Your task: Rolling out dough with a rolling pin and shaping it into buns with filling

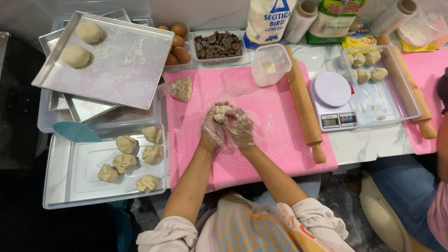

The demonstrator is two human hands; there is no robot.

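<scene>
Both my hands wear thin clear plastic gloves and meet over the pink silicone mat. My left hand and my right hand together pinch a small pale dough ball held between the fingertips, just above the mat. To the left, a clear plastic tray holds several rough dough pieces. A metal baking sheet at upper left carries two smooth dough balls.
A wooden rolling pin lies along the mat's right edge, beside a white kitchen scale and a tray of dough lumps. Eggs, a tub of chocolate chunks, a clear cup, flour bags stand behind. Another person sits at right.
</scene>
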